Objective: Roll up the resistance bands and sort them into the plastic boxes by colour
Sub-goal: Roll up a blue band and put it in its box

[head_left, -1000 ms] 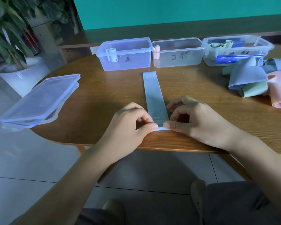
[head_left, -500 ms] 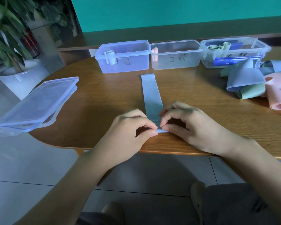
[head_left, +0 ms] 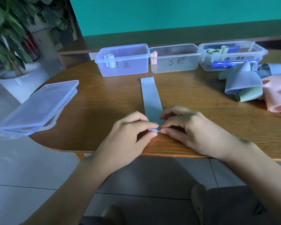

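Observation:
A pale blue resistance band (head_left: 150, 95) lies flat on the wooden table (head_left: 104, 103), running away from me, marked "20" at its far end. Its near end is curled into a small roll. My left hand (head_left: 130, 135) and my right hand (head_left: 190, 132) pinch that roll between thumbs and fingertips near the table's front edge. Three plastic boxes stand in a row at the back: a bluish box (head_left: 123, 60) with a blue roll, a clear middle box (head_left: 174, 58) with a pink roll, and a clear right box (head_left: 230, 56) with green rolls.
A heap of loose blue, green and pink bands (head_left: 256, 85) lies at the right. Stacked box lids (head_left: 39, 104) overhang the table's left edge. A potted plant (head_left: 11, 46) stands on the floor at the far left.
Both hands' fingertips have closed in on the band's near end and turned it up into a small roll. The far end has drawn slightly nearer.

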The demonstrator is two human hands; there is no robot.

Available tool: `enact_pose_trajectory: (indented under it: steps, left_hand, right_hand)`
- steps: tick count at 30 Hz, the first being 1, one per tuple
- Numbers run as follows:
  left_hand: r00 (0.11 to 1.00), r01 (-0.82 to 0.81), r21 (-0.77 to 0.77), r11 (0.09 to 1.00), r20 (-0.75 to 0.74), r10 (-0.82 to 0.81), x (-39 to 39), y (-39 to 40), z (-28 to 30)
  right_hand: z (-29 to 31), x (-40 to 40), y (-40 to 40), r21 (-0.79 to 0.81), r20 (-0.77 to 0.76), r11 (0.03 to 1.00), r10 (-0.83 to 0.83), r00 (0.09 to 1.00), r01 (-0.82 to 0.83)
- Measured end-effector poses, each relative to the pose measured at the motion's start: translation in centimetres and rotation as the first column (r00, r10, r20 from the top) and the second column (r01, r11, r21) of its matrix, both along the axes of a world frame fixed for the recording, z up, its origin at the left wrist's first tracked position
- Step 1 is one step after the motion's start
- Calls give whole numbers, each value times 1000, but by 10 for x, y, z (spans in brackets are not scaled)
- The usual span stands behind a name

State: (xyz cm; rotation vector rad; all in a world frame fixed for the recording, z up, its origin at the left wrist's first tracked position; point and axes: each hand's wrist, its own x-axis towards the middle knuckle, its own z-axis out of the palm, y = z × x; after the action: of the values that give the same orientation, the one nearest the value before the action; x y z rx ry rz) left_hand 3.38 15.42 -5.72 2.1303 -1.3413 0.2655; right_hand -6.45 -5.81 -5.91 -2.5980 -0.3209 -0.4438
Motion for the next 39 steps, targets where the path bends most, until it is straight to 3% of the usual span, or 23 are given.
enact_pose_trajectory:
  steps: [13,28,39]
  left_hand:
    - [1000,-11,19,1000,-20,11,5,-6,0]
    - [999,-25,25,999,-31,26,6,-8,2]
    - [997,-70,34,997,12,70,14,-15,-2]
  right_hand:
    - [-7,1,1,-32,119,996,-82,989,87]
    - [-2,6,-2,-19,61,997,-67,996,68]
    - [-6,8,-1,-24,112,991,-131,985,135]
